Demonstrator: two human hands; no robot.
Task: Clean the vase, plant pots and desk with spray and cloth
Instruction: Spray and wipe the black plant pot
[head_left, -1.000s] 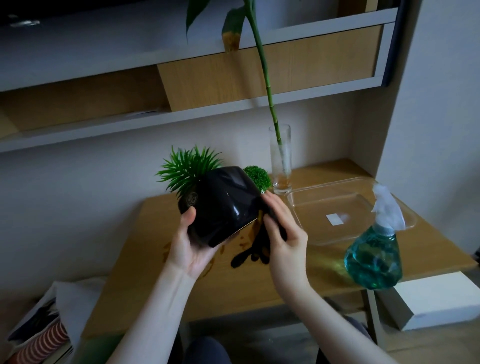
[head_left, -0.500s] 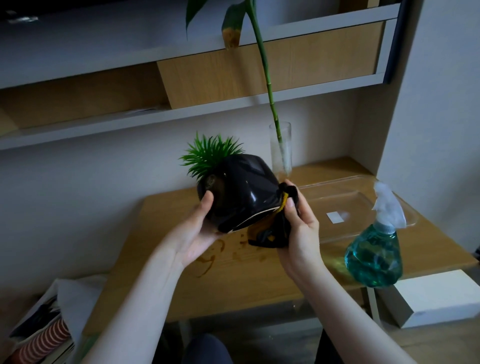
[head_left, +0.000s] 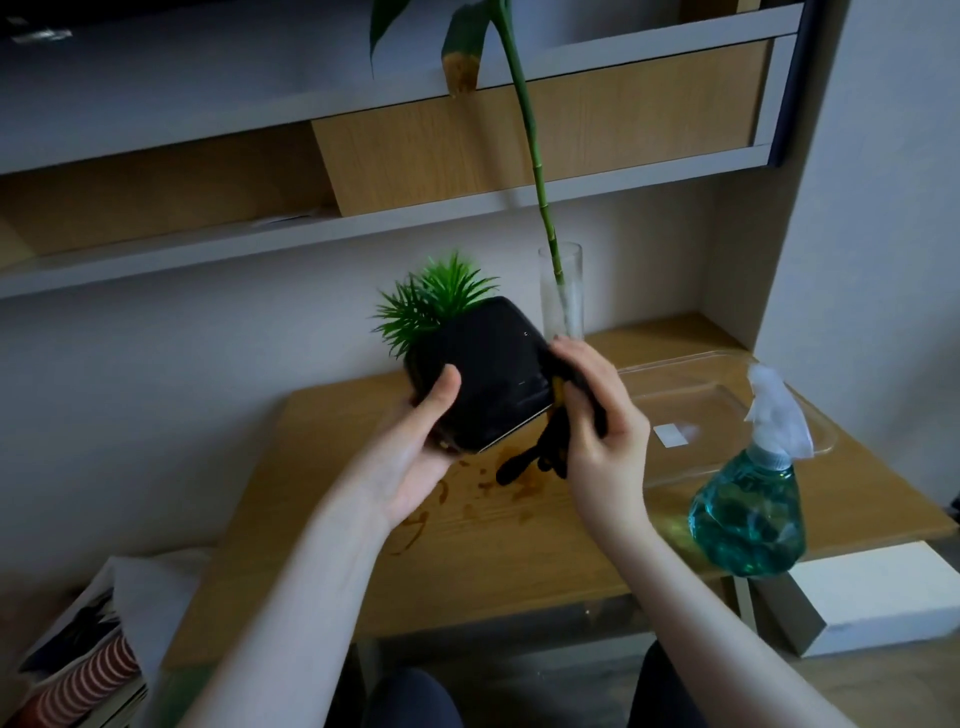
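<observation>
I am tilting the pot (head_left: 483, 374) further in my left hand (head_left: 415, 441), right hand (head_left: 597, 415) gripping the cloth (head_left: 540, 457), now wiping its side.

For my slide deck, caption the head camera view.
Left hand holds tilted black plant pot above desk while right hand wipes it with dark cloth.

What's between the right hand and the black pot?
The dark cloth, held by the right hand against the black pot, seen in the head view.

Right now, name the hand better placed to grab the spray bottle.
Right. The right hand is nearer the spray bottle, holding only the cloth; the left hand supports the tilted black pot.
</observation>
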